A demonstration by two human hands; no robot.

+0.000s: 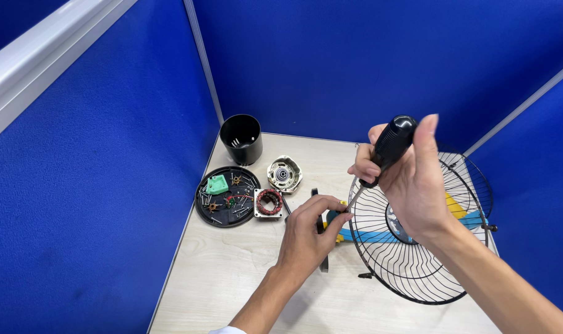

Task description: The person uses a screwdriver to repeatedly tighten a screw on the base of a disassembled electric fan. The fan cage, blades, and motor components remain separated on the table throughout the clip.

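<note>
The right hand [411,179] is wrapped around the black-handled screwdriver [389,148], its thin shaft slanting down to the rim of the black wire fan guard [417,247]. The left hand [307,232] pinches that rim at the tip, beside yellow and blue fan parts. Further left of it, a round black plastic tray [206,213] already holds loose screws, with a copper-wound stator [269,203], a metal motor housing [284,174] and a black cup [240,139] nearby. The fan looks well stripped; the guard seems still attached.
</note>
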